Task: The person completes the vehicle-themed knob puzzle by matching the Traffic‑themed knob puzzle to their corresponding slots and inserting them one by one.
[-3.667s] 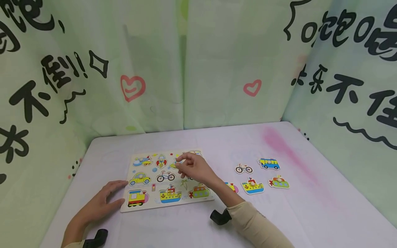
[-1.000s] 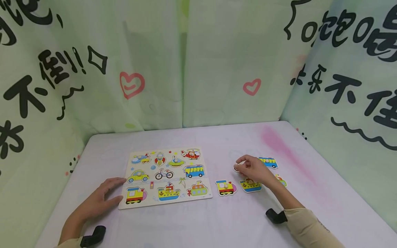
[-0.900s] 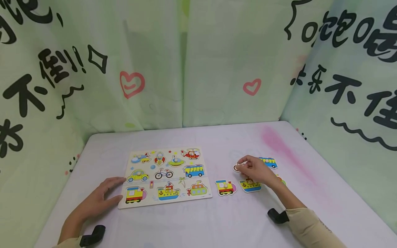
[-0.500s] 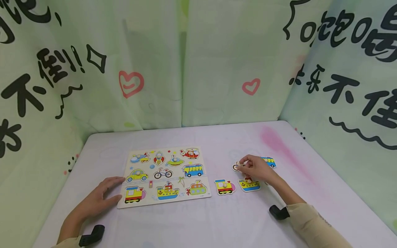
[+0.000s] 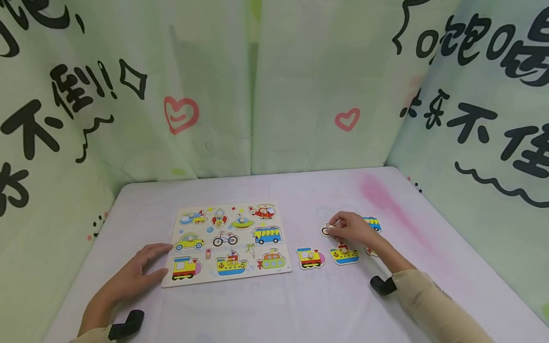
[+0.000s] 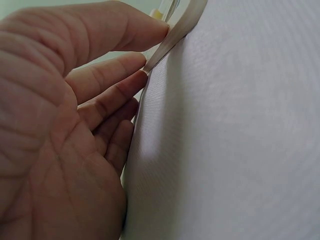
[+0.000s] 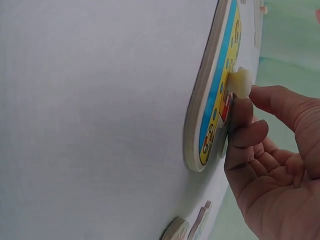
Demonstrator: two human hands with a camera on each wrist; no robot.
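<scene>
At the left edge of the wooden puzzle board point(image 5: 253, 275), my left hand point(image 5: 137, 274) rests with thumb and fingertips against the rim; the left wrist view shows these fingers fairly straight. My right hand point(image 5: 353, 227) pinches the bicycle piece point(image 5: 325, 230) on the table right of the board, mostly covered by the fingers. Nearby lie the ship piece point(image 5: 344, 255) and train piece point(image 5: 310, 258). The bus piece point(image 5: 372, 223) and submarine piece point(image 5: 371, 251) are partly behind my right hand and arm. In the right wrist view the ship piece's knob point(image 7: 240, 83) overlaps the fingertips.
On the board are vehicle pictures, among them a bicycle point(image 5: 225, 239), a bus point(image 5: 267, 235) and a helicopter point(image 5: 262, 211). A white cloth point(image 5: 240, 309) with a pink patch covers the table. Green printed curtains point(image 5: 300, 95) enclose it at the back and sides.
My right hand has moved from over the board's saucer to the bicycle piece at the right. In the last second it has shifted only slightly. My left hand has stayed at the board's edge.
</scene>
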